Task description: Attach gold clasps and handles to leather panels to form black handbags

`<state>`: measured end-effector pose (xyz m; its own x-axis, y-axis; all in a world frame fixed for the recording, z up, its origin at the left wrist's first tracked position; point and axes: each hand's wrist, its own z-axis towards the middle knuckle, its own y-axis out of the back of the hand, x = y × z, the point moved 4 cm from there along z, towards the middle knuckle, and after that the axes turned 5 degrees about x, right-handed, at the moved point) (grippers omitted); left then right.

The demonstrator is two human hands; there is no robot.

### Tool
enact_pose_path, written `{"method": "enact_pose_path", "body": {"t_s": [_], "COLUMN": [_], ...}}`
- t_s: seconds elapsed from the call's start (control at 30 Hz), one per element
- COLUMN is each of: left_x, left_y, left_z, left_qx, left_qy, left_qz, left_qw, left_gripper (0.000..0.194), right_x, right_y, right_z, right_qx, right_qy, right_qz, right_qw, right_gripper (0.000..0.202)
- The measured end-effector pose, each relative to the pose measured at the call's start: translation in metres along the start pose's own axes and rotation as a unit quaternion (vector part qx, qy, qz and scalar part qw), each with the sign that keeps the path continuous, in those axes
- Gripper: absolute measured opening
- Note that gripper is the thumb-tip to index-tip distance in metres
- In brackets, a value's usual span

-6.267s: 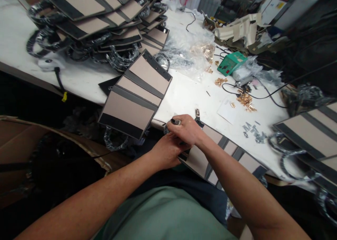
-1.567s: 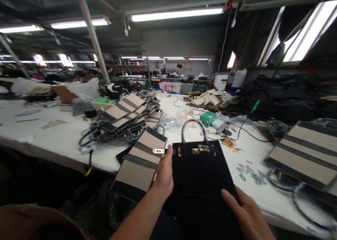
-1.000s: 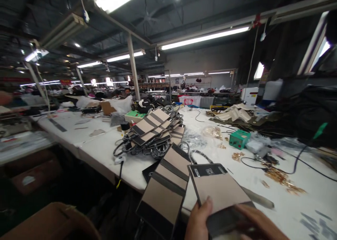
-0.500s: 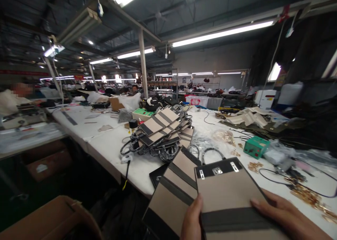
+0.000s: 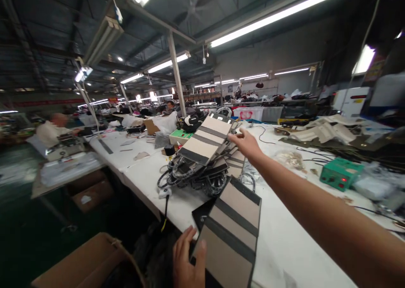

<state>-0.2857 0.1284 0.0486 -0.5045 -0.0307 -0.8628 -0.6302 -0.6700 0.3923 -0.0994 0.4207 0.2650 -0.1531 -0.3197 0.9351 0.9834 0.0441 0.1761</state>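
My right hand (image 5: pixel 245 144) reaches out over the table, its fingertips closed at the right edge of a beige bag panel (image 5: pixel 207 133). Dark bands cross this panel, and its black top strip carries metal fittings. It lies tilted on a pile of similar panels with plastic-wrapped ring handles (image 5: pixel 218 182). Close to me, another banded bag panel (image 5: pixel 232 233) lies at the table edge. My left hand (image 5: pixel 186 258) is at its left edge, fingers apart; whether they touch it is hard to tell. A black piece (image 5: pixel 201 212) shows partly beneath this panel.
The white table (image 5: pixel 284 220) holds a green box (image 5: pixel 340 174) with a red light, cables and plastic bags at right. A pale green device (image 5: pixel 180 136) stands behind the pile. An open cardboard box (image 5: pixel 79 262) is below left. Another person (image 5: pixel 53 132) sits at far left.
My right hand has carried the bag panel from in front of me forward onto the pile. My left hand has let go of it and moved left beside the near panel. The view has shifted left.
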Motion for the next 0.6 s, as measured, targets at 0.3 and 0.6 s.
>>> {"method": "enact_pose_path", "body": {"t_s": [0.3, 0.6], "left_x": [-0.008, -0.063], "left_y": [-0.047, -0.067], "left_z": [0.032, 0.045], "left_qx": [0.137, 0.315], "left_qy": [-0.061, 0.079], "left_qz": [0.212, -0.082], "left_qw": [0.966, 0.942], "left_gripper": [0.06, 0.057], "right_x": [-0.195, -0.202], "right_y": [0.045, 0.05], "right_z": [-0.234, -0.247], "right_qx": [0.074, 0.035], "right_qy": [-0.132, -0.178], "right_qz": [-0.033, 0.046], "right_qw": [0.988, 0.982], "right_gripper": [0.05, 0.058]}}
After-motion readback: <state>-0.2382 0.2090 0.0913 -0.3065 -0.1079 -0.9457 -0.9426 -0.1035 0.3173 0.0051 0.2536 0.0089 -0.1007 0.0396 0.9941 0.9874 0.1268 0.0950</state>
